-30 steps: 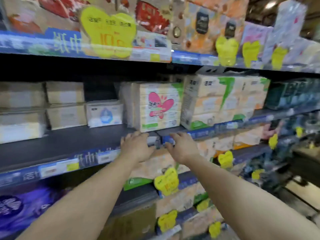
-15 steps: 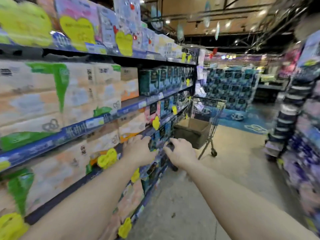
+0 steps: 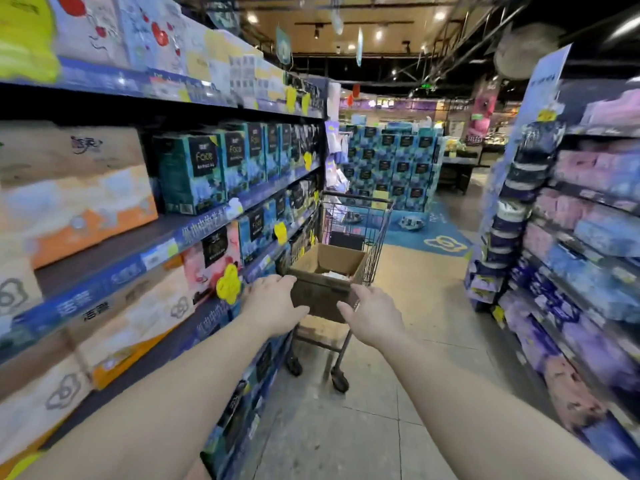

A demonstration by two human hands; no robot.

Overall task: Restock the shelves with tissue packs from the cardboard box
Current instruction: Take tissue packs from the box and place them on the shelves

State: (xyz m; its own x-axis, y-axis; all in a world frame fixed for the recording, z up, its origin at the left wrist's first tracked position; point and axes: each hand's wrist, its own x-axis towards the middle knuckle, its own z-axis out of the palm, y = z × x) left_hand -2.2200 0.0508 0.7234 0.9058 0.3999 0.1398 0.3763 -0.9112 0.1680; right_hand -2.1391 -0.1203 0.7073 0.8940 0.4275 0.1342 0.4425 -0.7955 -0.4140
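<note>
A brown cardboard box (image 3: 332,268) sits open in a wire shopping cart (image 3: 349,216) in the aisle ahead. White packs show inside the box at its near right. My left hand (image 3: 273,304) and my right hand (image 3: 372,315) are stretched out in front of the box's near side, fingers apart, holding nothing. Shelves (image 3: 149,244) on my left carry tissue packs, among them teal "Face" packs (image 3: 204,171) and cream and orange ones (image 3: 72,188).
A second shelving unit (image 3: 585,244) with pink, blue and purple packs lines the right side. A stacked teal display (image 3: 388,164) stands at the aisle's end. Yellow price tags (image 3: 228,284) hang off the left shelf edges. Tiled floor (image 3: 398,393) runs between the two shelf rows.
My view has swung right, from facing the shelf to looking down the aisle. Both hands have left the shelf edge and now reach toward the box in the cart, which looks closer.
</note>
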